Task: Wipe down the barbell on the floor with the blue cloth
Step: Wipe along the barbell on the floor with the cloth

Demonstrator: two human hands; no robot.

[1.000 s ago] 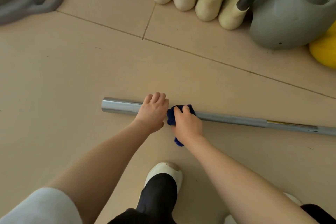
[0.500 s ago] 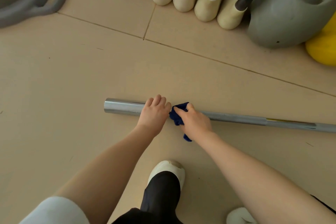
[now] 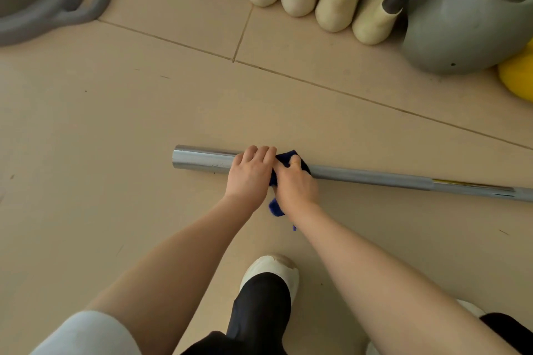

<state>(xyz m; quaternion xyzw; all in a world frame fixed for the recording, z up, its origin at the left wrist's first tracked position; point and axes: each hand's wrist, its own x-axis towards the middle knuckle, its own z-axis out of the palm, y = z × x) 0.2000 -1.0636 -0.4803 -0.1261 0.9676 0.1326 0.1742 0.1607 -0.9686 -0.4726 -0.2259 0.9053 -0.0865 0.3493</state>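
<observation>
the barbell (image 3: 375, 177) is lying flat on the floor (image 3: 115, 153), running from its thick chrome end at left centre out past the right edge. we are working near that thick end. our right hand (image 3: 294, 184) is clamping the blue cloth (image 3: 285, 157) over the bar, fingers curled across the top, with a loose tail of cloth hanging out on the near side below the palm. our left hand (image 3: 249, 174) is gripping the bare bar just to the left, fingers curled over its far side, touching the right hand and the cloth.

to do this step well, we are judging that the left hand should be pinning the bar so it is not rolling, while the right hand is keeping the cloth wrapped around as much of the bar as it can reach and drawing it along the length in long, firm strokes. the underside is touching the floor, so we are likely needing to turn the bar a little between passes. the dangling tail could be dragging on the floor and picking up dust, so gathering it into the palm seems wise. most of the bar to the right seems to be waiting for its wipe.

beyond the bar, along the far side, a row of cream kettlebells (image 3: 331, 0) and a large grey kettlebell (image 3: 467, 23) are standing well apart from it. our shoe (image 3: 274, 271) is planted on the near side.
</observation>
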